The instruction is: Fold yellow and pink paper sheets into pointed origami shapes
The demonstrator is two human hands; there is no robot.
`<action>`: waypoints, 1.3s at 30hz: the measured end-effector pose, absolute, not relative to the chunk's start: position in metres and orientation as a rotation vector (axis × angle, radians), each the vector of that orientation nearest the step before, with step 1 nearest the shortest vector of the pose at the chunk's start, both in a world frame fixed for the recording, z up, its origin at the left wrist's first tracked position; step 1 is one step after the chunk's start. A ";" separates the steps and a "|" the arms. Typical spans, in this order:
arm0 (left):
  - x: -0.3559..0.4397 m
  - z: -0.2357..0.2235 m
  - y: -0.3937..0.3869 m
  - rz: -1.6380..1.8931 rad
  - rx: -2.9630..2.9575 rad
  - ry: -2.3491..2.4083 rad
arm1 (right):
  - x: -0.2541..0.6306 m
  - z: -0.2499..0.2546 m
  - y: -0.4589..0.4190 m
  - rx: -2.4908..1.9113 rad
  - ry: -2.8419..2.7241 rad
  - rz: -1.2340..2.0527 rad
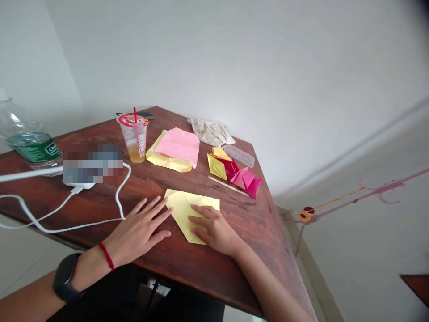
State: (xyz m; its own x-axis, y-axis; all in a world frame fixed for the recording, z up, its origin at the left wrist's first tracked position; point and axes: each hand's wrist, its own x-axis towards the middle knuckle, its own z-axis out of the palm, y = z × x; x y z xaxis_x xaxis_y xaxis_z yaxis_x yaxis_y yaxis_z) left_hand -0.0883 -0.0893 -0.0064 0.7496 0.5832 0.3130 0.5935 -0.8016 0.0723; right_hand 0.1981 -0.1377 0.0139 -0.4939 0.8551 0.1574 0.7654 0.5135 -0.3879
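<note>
A folded sheet of yellow paper (181, 210) lies near the front edge of the wooden table (154, 179). On its right part rests my right hand (211, 226), fingers spread and lying flat. My left hand (142, 230) lies open on the table to the left, its fingertips at the paper's left edge. Neither hand grips anything. Beyond the paper lie pink paper (177, 145) and yellow sheets (161, 162) in a loose pile. Folded paper pieces in yellow (217, 167) and magenta (255, 186) sit to the right, beside a thin pencil-like stick (228, 185).
A drink cup (136, 138) with a red straw stands at the back left. Farther left are a water bottle (31, 143), a charger (85, 184) and white cables (120, 192). A crumpled cloth (209, 131) and a clear plastic case (239, 155) lie near the wall.
</note>
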 end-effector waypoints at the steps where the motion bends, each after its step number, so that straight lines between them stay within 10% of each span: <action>1: -0.082 -0.006 -0.095 -0.539 -2.881 -1.008 | 0.195 0.013 -0.138 -1.381 -2.421 0.349; 9: -0.028 0.002 -0.113 -0.686 -3.007 -1.100 | 0.190 0.006 -0.136 -1.519 -2.315 0.234; 26: -0.022 -0.006 -0.100 -0.825 -3.063 -1.074 | 0.240 0.019 -0.125 -1.178 -1.750 1.202; 39: -0.029 -0.001 -0.011 -0.735 -3.359 -0.277 | 0.236 0.033 -0.124 -1.146 -1.990 1.220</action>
State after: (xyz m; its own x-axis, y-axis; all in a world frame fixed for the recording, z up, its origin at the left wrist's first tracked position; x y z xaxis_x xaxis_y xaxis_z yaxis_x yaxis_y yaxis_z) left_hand -0.0294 -0.0111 -0.0009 0.8987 0.2171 0.3810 0.0877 -0.9403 0.3288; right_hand 0.2356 -0.1242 0.0335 -0.4960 0.8682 0.0104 0.3847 0.2305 -0.8938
